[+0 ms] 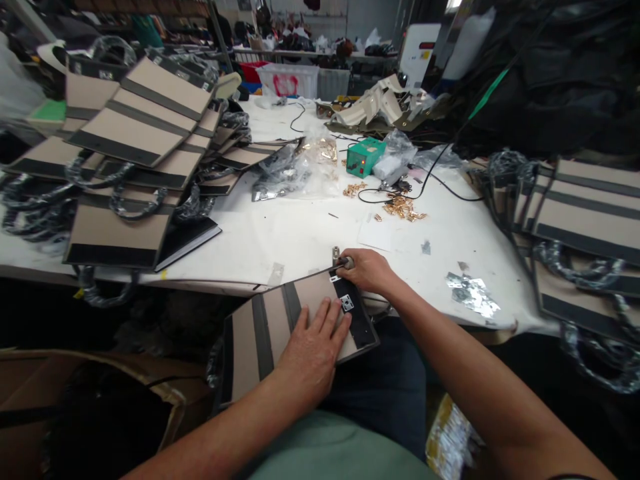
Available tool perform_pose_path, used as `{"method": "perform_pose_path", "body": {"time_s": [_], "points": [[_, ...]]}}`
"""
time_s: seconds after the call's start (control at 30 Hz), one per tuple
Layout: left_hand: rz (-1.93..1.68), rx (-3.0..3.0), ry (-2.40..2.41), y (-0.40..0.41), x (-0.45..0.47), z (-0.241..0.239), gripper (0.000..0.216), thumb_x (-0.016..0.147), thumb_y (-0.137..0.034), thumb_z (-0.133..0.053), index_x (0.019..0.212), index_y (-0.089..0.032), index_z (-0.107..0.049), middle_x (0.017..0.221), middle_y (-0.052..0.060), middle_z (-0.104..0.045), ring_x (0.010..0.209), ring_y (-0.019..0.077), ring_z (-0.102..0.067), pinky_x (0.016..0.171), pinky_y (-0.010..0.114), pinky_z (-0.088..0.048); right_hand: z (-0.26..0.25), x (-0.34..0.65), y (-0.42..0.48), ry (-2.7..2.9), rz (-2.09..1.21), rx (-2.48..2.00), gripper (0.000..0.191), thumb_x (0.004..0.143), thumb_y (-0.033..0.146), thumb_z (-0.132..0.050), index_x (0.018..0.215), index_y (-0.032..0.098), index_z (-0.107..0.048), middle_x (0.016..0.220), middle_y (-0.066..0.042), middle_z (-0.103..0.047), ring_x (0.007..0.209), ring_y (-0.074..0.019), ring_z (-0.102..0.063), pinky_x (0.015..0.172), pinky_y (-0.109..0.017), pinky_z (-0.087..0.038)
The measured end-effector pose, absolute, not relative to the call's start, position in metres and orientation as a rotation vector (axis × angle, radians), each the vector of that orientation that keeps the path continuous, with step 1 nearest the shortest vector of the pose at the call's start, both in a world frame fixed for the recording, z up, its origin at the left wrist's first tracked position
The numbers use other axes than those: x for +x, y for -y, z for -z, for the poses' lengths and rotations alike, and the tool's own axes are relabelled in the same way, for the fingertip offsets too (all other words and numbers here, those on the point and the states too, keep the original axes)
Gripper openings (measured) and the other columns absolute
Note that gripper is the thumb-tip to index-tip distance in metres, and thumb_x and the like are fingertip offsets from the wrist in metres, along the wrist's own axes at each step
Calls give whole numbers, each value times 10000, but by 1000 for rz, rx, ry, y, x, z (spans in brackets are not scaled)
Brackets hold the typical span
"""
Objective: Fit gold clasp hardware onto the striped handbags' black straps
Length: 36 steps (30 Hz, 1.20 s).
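A beige bag panel with dark grey stripes and black end bands lies tilted across my lap, against the table's front edge. My left hand rests flat on it with the fingers stretched out, holding nothing. On its black end band sits a silver metal plate with cut-outs, just beyond my left fingertips. My right hand is closed at the panel's upper corner, around a small metal tool whose exact kind I cannot make out. A small upright metal piece shows beside the tool's tip.
Stacks of similar panels with plastic-wrapped handles stand left and right on the white table. Gold-coloured metal pieces, a green box with a cable, and loose silver plates lie about. An open carton is lower left.
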<state>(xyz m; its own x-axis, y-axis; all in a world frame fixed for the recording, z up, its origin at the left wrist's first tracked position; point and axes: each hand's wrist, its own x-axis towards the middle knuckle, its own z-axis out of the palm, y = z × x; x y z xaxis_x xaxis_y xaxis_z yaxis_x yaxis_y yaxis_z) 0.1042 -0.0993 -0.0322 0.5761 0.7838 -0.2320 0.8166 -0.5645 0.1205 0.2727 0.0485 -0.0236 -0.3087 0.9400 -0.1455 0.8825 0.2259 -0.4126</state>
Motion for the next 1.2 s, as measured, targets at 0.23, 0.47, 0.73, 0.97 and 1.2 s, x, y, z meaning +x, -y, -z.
{"method": "perform_pose_path", "body": {"time_s": [0.23, 0.47, 0.73, 0.97, 1.2], "points": [[195, 2600, -1292, 97, 99, 40, 775, 867, -344, -559, 1575, -177, -292, 1679, 166, -138, 1540, 368, -140, 1175, 642, -242, 27, 274, -51, 2367, -648, -1808, 244, 813, 420, -675, 1032, 323, -721, 989, -4, -756, 912, -218, -660, 675, -279, -382], [179, 2599, -1317, 96, 100, 38, 797, 846, -361, -588, 1567, -178, -303, 1664, 154, -226, 1524, 361, -192, 1175, 616, -249, 24, 277, -38, 2234, -549, -1680, 216, 842, 386, -688, 1017, 261, -713, 1010, -28, -728, 931, -203, -646, 769, -281, -434], [155, 2587, -1307, 95, 100, 37, 798, 826, -364, -601, 1550, -167, -330, 1645, 165, -268, 1515, 363, -204, 1160, 615, -263, 20, 300, 9, 2284, -858, -1604, 137, 823, 280, -679, 955, 263, -712, 888, 16, -727, 793, -165, -639, 710, -257, -432], [151, 2592, -1295, 93, 99, 35, 804, 817, -363, -596, 1550, -163, -333, 1643, 131, -292, 1502, 366, -233, 1151, 619, -285, 29, 299, 7, 2375, -756, -1700, 129, 829, 262, -632, 916, 287, -724, 924, 10, -750, 855, -183, -661, 725, -265, -424], [140, 2625, -1276, 93, 97, 39, 811, 834, -394, -583, 1562, -158, -314, 1666, 101, -247, 1505, 377, -209, 1146, 630, -283, 22, 300, 5, 2284, -948, -1695, 161, 817, 306, -654, 956, 294, -734, 920, 21, -754, 839, -185, -669, 738, -272, -457]]}}
